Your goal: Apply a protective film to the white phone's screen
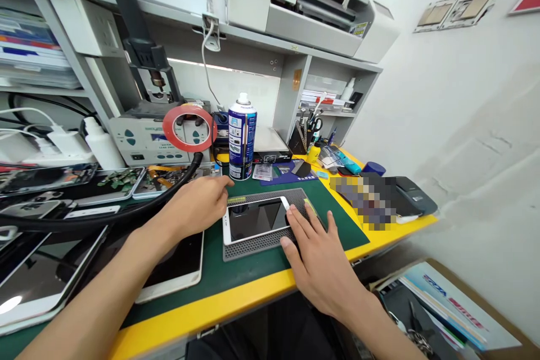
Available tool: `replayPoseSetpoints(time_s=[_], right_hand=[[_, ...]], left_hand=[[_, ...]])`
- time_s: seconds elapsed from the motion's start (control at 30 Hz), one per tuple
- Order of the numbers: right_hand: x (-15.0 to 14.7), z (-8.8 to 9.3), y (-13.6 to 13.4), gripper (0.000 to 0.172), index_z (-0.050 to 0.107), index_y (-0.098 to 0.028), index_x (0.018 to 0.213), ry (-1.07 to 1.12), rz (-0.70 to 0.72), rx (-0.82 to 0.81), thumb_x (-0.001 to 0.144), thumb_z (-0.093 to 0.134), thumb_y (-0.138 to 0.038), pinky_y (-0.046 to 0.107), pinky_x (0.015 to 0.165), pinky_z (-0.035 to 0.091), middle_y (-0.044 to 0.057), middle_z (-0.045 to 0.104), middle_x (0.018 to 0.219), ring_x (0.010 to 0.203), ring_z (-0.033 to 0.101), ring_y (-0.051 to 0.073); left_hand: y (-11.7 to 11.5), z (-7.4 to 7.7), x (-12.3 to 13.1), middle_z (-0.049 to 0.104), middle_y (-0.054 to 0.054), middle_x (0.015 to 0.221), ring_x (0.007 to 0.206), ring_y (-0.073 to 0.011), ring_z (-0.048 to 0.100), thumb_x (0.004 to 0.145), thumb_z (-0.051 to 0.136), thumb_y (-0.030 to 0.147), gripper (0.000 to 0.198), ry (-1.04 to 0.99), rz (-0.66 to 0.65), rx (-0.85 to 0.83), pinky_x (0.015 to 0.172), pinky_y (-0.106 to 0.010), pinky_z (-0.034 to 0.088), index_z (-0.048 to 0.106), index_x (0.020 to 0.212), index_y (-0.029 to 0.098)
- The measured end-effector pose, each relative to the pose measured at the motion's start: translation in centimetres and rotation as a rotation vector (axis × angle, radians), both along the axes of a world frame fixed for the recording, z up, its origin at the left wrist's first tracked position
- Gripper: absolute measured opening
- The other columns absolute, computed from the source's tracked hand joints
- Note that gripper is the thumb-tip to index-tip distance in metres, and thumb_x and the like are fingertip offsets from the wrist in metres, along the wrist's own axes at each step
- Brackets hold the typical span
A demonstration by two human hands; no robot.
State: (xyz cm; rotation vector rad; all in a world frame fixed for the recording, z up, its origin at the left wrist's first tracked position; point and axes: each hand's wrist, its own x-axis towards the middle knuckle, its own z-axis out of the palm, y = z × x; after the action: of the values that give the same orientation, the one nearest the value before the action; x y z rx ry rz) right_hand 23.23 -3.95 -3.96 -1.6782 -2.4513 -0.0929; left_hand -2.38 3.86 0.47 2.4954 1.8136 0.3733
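A white-framed phone [257, 219] lies screen up on a grey perforated pad [253, 244] on the green mat [337, 225]. My right hand [316, 253] lies flat and open, fingers spread, with its fingertips resting on the phone's right end. My left hand [198, 205] hovers at the phone's upper left corner, fingers loosely curled and pointing toward a blue and white spray can [242, 138]. Whether anything small is pinched in the left fingers I cannot make out.
A red tape ring [189, 127] hangs on a black hose. Several phones and tablets [50, 270] lie at the left. A heating station [145, 135], a tool holder [310, 129] and a printer [304, 5] stand behind. An open box [442, 304] sits below right.
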Motion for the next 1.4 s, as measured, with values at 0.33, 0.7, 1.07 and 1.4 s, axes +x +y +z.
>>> replayPoseSetpoints(time_s=[0.33,0.7,1.07,1.4], right_hand=[[-1.5,0.1,0.2,0.061,0.037,-0.014,0.152,0.044,0.030,0.000,0.104,0.022,-0.049,0.070,0.117,0.007,0.005,0.030,0.159,0.150,0.017,0.036],[-6.8,1.3,-0.4,0.069,0.038,-0.009,0.151,0.183,0.192,-0.082,0.103,0.018,-0.054,0.064,0.119,-0.004,0.012,0.033,0.158,0.150,0.016,0.035],[-9.6,1.0,-2.8,0.066,0.033,-0.007,0.153,0.281,0.320,-0.149,0.104,0.018,-0.050,0.067,0.117,-0.005,0.012,0.026,0.160,0.151,0.009,0.036],[-8.2,1.0,-3.3,0.062,0.033,-0.016,0.154,0.308,0.313,-0.176,0.104,0.021,-0.050,0.068,0.116,-0.005,0.003,0.018,0.162,0.151,0.007,0.034]], left_hand=[[0.0,-0.2,-0.1,0.074,-0.011,0.112,0.100,-0.0280,0.070,0.088,0.034,0.023,0.042,0.006,-0.001,0.015,0.076,-0.033,0.053,0.064,0.118,0.019],[-0.1,-0.2,0.1,0.074,-0.011,0.110,0.100,-0.0286,0.070,0.088,0.033,0.021,0.042,-0.005,-0.007,0.047,0.079,-0.035,0.054,0.064,0.117,0.018],[-0.1,0.0,0.0,0.075,-0.009,0.106,0.097,-0.0263,0.071,0.087,0.036,0.021,0.040,-0.018,-0.007,0.045,0.077,-0.031,0.053,0.064,0.115,0.019],[0.1,-0.2,-0.2,0.075,-0.010,0.109,0.099,-0.0272,0.071,0.089,0.034,0.022,0.041,-0.030,-0.007,0.045,0.080,-0.034,0.053,0.064,0.116,0.018]])
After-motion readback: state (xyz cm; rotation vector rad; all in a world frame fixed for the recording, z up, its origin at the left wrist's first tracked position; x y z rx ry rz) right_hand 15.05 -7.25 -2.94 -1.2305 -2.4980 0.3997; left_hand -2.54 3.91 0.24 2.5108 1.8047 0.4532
